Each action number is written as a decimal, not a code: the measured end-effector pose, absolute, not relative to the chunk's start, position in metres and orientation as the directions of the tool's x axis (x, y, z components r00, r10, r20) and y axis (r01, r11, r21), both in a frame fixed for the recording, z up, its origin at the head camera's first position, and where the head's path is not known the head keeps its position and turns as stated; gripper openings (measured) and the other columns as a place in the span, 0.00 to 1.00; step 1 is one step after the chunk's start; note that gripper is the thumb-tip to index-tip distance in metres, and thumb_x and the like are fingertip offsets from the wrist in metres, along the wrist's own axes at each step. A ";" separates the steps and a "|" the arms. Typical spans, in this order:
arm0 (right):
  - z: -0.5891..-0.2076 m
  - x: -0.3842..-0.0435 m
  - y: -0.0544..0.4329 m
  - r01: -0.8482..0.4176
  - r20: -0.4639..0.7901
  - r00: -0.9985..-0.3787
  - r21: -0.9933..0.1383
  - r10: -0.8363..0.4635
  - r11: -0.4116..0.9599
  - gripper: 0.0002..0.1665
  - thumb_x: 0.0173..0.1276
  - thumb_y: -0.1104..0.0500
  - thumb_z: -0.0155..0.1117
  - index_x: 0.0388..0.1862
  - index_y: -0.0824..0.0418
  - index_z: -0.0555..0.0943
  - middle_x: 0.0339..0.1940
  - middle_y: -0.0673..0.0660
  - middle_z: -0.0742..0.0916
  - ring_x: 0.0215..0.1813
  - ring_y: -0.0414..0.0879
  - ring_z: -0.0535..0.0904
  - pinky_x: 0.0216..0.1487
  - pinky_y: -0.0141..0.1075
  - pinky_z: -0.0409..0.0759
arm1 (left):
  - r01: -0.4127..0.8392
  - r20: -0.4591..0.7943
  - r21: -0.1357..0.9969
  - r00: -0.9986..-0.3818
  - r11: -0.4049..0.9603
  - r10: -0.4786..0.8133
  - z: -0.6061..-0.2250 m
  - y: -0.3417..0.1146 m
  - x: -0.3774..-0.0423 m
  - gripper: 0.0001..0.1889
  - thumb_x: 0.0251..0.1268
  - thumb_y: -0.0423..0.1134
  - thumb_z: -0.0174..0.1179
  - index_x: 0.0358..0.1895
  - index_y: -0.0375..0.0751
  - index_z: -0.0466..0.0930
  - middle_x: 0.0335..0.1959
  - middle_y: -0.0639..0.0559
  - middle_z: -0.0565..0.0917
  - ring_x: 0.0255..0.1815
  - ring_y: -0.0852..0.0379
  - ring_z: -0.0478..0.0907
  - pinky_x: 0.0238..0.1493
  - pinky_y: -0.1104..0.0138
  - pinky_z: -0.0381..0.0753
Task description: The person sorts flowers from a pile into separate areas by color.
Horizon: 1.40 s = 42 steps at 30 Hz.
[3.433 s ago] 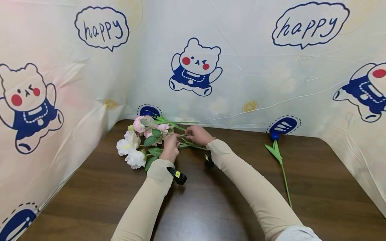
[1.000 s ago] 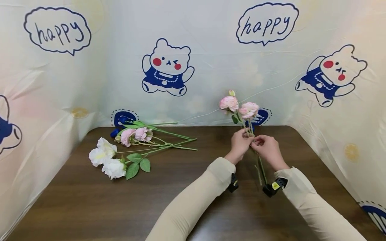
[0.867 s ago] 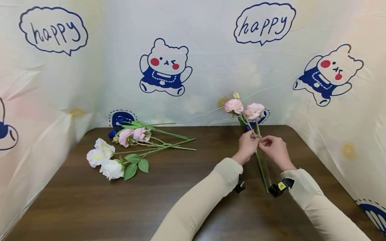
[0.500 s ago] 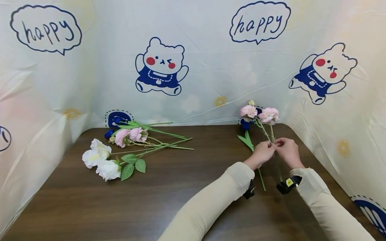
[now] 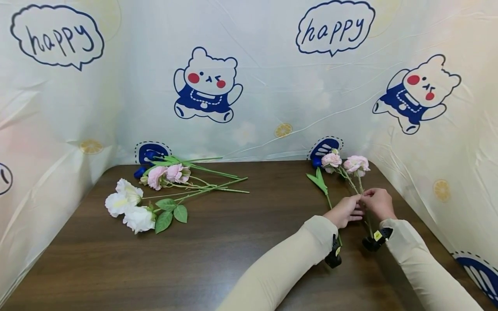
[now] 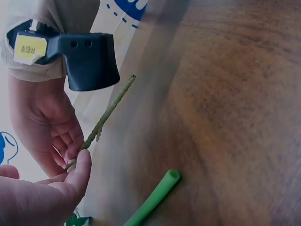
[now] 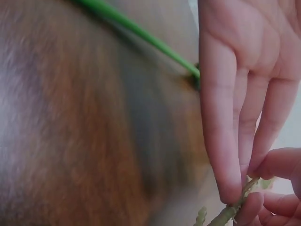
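Upright and leaning at the right of the table, a pink artificial flower (image 5: 355,164) has two blooms, a bud and one thin stem (image 6: 106,115). My left hand (image 5: 343,211) pinches that stem between thumb and forefinger, its other fingers stretched out. Against it, my right hand (image 5: 379,203) pinches the same stem; the right wrist view has these right fingertips (image 7: 277,207) at the lower right. Just left of the hands lies a blue tulip (image 5: 317,163), its green stem (image 6: 153,197) passing beneath the left wrist.
At the table's left lie white flowers (image 5: 140,219) with green leaves, pink flowers (image 5: 157,177) and blue tulips (image 5: 140,172), stems pointing right. A printed cloth (image 5: 264,86) hangs around the back and sides of the brown table (image 5: 186,268).
The pink flower was taken from the left pile and carried right, beyond the blue tulip. Over the last second both hands moved right and lowered it; the left hand's outer fingers have straightened.
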State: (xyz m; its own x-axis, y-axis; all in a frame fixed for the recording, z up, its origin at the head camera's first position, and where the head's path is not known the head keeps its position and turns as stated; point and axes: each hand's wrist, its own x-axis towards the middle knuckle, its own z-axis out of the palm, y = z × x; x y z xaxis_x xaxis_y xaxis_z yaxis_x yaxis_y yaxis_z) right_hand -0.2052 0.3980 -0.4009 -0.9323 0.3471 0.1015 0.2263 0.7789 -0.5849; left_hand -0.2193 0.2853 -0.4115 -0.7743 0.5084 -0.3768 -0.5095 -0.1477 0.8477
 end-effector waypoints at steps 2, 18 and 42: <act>-0.403 -0.206 0.399 0.235 0.084 -0.935 -0.579 0.345 0.780 0.18 0.57 0.60 0.59 0.34 0.78 0.79 0.21 0.60 0.84 0.23 0.41 0.74 0.26 0.32 0.71 | -0.517 -0.384 0.846 -0.761 -0.131 0.523 -0.419 0.289 -0.222 0.19 0.70 0.43 0.46 0.52 0.31 0.74 0.53 0.36 0.77 0.55 0.38 0.75 0.60 0.49 0.73; -0.417 -0.216 0.405 0.213 0.060 -0.957 -0.521 0.285 0.826 0.22 0.61 0.54 0.60 0.34 0.76 0.81 0.32 0.69 0.85 0.34 0.59 0.79 0.28 0.36 0.71 | -0.528 -0.403 0.838 -0.768 -0.136 0.498 -0.413 0.268 -0.220 0.23 0.73 0.43 0.42 0.58 0.26 0.70 0.57 0.31 0.75 0.59 0.35 0.72 0.63 0.50 0.70; -0.345 -0.242 0.253 -0.190 0.461 -0.884 -0.513 0.082 0.837 0.12 0.64 0.58 0.62 0.42 0.66 0.80 0.33 0.63 0.86 0.33 0.53 0.82 0.35 0.43 0.78 | -0.208 -0.183 0.958 -0.973 -0.198 0.141 -0.349 0.080 -0.278 0.16 0.64 0.30 0.49 0.55 0.34 0.76 0.55 0.39 0.78 0.32 0.62 0.74 0.39 0.71 0.77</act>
